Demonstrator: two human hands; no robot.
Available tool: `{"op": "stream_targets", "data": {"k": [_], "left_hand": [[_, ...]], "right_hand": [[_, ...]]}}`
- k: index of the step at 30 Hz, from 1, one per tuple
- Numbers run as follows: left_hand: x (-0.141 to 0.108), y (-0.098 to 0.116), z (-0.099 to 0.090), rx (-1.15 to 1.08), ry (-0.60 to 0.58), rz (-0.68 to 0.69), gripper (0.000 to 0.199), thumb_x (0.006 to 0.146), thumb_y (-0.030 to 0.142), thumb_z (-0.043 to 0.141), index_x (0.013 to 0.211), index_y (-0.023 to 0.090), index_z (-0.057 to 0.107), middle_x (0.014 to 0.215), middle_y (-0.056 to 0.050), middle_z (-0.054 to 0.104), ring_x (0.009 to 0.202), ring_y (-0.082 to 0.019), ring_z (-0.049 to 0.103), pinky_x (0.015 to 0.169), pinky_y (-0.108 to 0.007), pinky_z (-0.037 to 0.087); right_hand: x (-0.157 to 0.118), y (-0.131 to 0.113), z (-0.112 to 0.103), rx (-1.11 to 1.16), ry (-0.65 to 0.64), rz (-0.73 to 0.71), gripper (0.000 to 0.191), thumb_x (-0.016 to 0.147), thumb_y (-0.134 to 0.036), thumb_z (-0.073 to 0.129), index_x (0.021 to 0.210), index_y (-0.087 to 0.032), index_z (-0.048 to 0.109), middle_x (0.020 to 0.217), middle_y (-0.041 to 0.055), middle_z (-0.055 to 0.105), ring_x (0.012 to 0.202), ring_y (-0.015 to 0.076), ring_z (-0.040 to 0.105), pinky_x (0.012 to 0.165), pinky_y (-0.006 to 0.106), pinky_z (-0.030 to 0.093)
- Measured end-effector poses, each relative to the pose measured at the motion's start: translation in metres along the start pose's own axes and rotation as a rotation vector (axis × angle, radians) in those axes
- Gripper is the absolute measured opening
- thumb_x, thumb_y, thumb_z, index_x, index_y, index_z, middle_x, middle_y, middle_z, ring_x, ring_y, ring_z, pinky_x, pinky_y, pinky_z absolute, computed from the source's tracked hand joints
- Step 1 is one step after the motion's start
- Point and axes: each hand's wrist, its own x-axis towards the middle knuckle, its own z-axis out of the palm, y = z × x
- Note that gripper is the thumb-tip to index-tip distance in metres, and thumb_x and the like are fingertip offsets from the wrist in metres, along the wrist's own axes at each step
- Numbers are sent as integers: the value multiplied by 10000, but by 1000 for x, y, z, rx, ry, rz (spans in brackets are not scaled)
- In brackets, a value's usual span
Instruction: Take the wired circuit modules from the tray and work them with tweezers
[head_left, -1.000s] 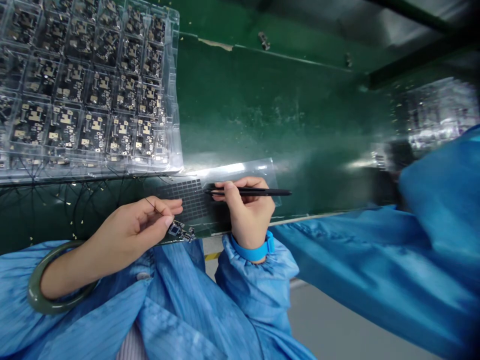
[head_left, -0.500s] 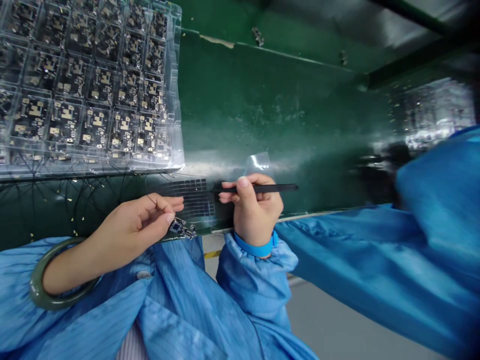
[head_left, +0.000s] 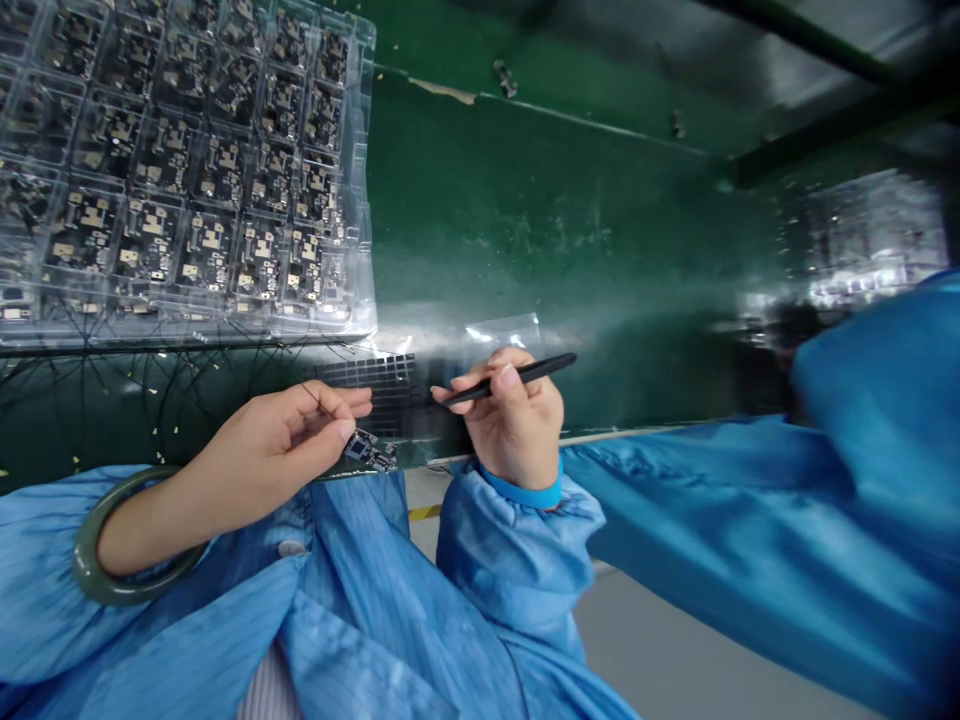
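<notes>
Between the thumb and fingers of my left hand point(head_left: 277, 440) is a small circuit board point(head_left: 370, 451), its far end sticking out to the right near the table's front edge. A thin dark wire runs up by those fingers. My right hand point(head_left: 517, 415) is closed round black tweezers point(head_left: 536, 370), held slanted with the tip pointing left. Between the hands lies a sheet of small black stickers point(head_left: 394, 385) in a grid, partly behind my left fingers. A clear plastic film point(head_left: 502, 335) lies just behind my right hand.
A clear compartment tray point(head_left: 360, 270) full of circuit boards stands at the back left, with thin black wires point(head_left: 90, 370) along its front. A loose small part point(head_left: 505, 78) lies far back on the green table point(head_left: 480, 180). A co-worker's blue sleeve point(head_left: 877, 370) is at the right.
The tweezers have tilted, their rear end rising and the tip moving slightly down and away from the sticker sheet. My left hand still holds the board. The view has shifted slightly.
</notes>
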Motion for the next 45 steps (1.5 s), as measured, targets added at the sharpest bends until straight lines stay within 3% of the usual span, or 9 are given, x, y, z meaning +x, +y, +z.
{"op": "stream_targets", "data": {"k": [4, 10, 15, 45], "left_hand": [[0, 0, 0, -17, 34, 20, 140, 896, 312, 532, 854, 184, 569, 1290, -105, 609, 1216, -236, 553, 1018, -370, 459], [-1, 9, 2, -62, 189, 25, 148, 861, 308, 589, 834, 163, 572, 1113, -93, 708, 974, -212, 691, 845, -321, 569], [-2, 12, 0, -266, 169, -2, 156, 857, 319, 601, 841, 167, 569, 917, -19, 726, 816, -173, 720, 774, -305, 612], [-1, 6, -1, -264, 241, 17, 169, 857, 318, 598, 850, 149, 593, 812, 8, 645, 822, -156, 686, 808, -325, 609]], "right_hand": [[-4, -10, 5, 58, 60, -64, 287, 747, -459, 695, 811, -238, 524, 638, -83, 703, 449, 89, 652, 530, 213, 609], [-31, -15, 52, -47, 90, -137, 198, 815, -402, 633, 886, -246, 534, 690, -56, 724, 430, 112, 654, 423, 203, 583], [-38, -6, 76, -55, 111, -183, 175, 817, -353, 646, 913, -242, 551, 705, -44, 727, 521, 131, 692, 467, 216, 596], [-25, 6, 83, -7, 141, -157, 170, 820, -352, 631, 936, -249, 562, 734, -50, 740, 482, 99, 665, 470, 196, 573]]}}
